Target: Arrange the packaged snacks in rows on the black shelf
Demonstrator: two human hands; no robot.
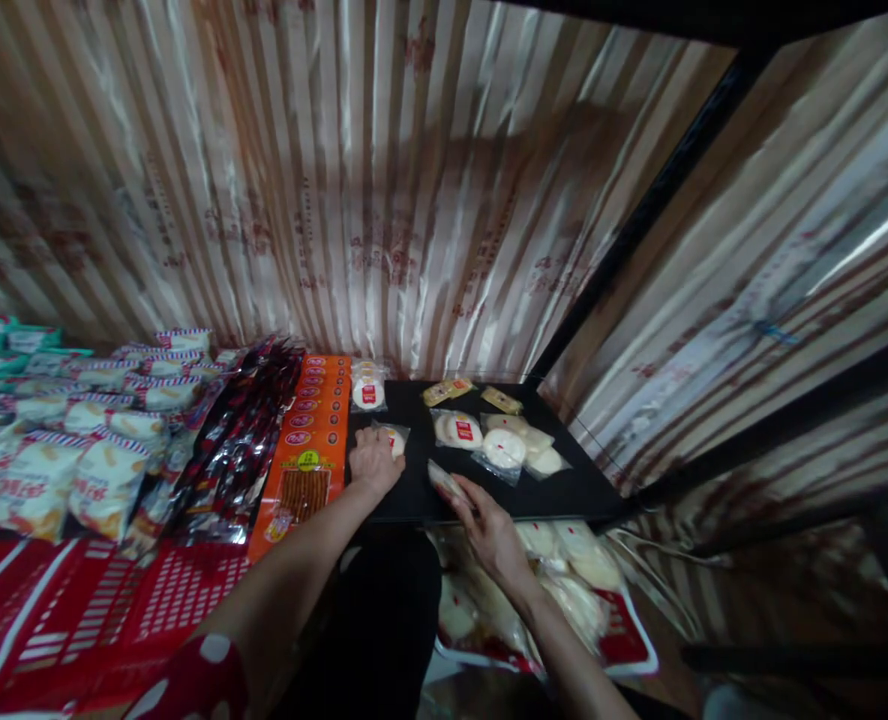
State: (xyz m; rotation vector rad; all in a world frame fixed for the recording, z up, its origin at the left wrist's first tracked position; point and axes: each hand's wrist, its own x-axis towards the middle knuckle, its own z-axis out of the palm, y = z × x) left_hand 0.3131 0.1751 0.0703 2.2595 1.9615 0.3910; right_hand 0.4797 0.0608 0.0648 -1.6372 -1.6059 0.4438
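On a black shelf [579,490] lie several clear packets of round white cakes. My left hand [373,460] rests, fingers curled, on one packet [394,437] at the shelf's left side. My right hand [489,530] pinches another cake packet [445,482] and holds it edge-on over the shelf's front edge. More packets lie further back: one with a red label [459,431], a pile of plain white ones [519,447] and a stack [367,385] near the wall.
Orange snack boxes [310,440] line the shelf's left, then dark red packets [241,440] and white-and-blue bags [99,440]. Red baskets [114,610] sit below left. A red-and-white basket [624,625] with more cake packets is under my right hand. Small yellow packets [448,390] lie at the back.
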